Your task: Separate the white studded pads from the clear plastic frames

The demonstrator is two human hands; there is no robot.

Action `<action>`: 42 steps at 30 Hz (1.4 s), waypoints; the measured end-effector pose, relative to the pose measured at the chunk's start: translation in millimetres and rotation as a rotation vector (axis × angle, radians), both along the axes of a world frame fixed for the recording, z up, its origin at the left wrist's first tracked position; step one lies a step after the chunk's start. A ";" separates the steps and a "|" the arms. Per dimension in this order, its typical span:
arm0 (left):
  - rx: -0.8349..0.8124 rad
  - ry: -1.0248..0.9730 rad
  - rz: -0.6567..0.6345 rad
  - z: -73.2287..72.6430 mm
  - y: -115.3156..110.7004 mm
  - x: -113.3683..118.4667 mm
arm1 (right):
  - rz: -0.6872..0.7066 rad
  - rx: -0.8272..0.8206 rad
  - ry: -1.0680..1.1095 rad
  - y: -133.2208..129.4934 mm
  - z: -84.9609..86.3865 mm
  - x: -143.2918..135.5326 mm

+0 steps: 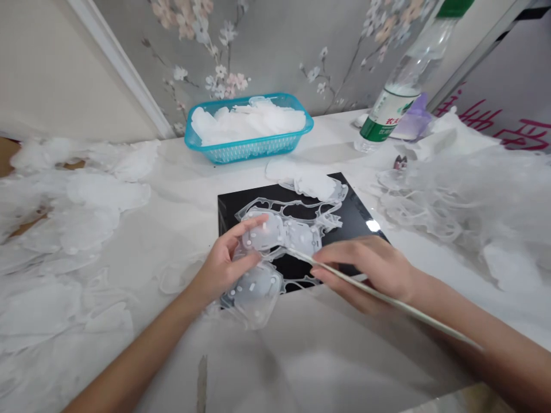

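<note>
My left hand pinches a translucent white plastic sheet piece with rounded outline and small cutouts, thumb below and forefinger above. Between finger and thumb of my right hand is a long, thin, pale stick-like tool. Its far tip meets the lower edge of the plastic piece. Beneath lies a glossy black board. A similar translucent piece rests at the board's near left, and thin frame-like plastic offcuts lie across it. Several stacked white pieces sit at its far edge.
A blue basket full of white pieces stands at the back. Loose translucent pieces spread over the left side. Right of the board rises a heap of plastic scraps. A green-capped water bottle stands behind, near a patterned wall.
</note>
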State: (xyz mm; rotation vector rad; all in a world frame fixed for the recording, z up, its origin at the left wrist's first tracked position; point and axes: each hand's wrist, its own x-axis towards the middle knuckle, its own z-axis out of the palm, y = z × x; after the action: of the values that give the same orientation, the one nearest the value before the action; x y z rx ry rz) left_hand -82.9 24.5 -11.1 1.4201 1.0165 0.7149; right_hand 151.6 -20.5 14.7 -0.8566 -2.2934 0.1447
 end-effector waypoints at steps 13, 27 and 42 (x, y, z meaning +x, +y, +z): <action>-0.029 0.082 -0.207 4.7 -17.1 9.8 | 0.006 0.043 0.099 11.0 -28.3 -16.0; -0.031 0.089 -0.155 5.0 -18.5 16.0 | -0.012 0.201 -0.069 7.2 -30.2 -15.1; -0.086 0.092 -0.199 10.5 -14.7 12.2 | -0.760 -0.031 0.448 40.2 -26.2 25.4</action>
State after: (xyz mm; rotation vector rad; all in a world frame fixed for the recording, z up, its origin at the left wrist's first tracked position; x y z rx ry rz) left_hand -70.7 9.8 -0.6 1.4662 0.9494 0.4593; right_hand 177.1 19.7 -11.5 -1.4768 -1.4456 0.0251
